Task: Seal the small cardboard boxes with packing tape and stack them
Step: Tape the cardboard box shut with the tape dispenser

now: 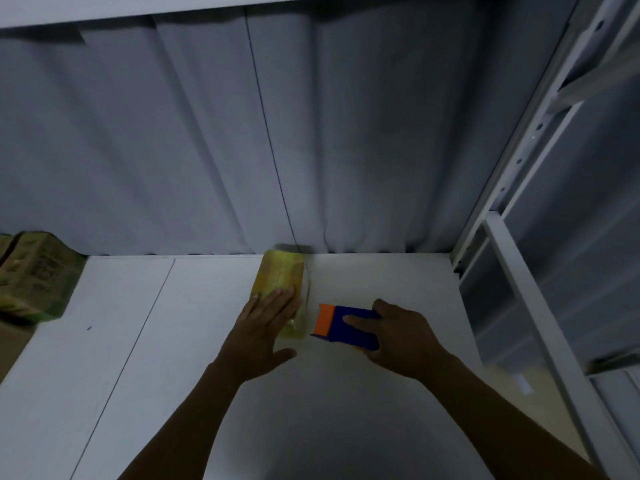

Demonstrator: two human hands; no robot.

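Note:
A small yellowish cardboard box [281,276] lies on the white table [173,341], near the grey curtain at the back. My left hand [263,327] rests flat on the near part of the box, fingers straight, thumb spread toward me. Just right of the box, my right hand [398,337] grips a blue tape dispenser [349,327] with an orange front end [325,319] that points at the box's right side. A strip of clear tape seems to run down that side of the box; it is hard to make out in the dim light.
A stack of printed cardboard boxes [33,275] stands at the table's far left edge. A grey curtain [242,150] hangs behind the table. A white metal rack frame [519,271] rises along the right side.

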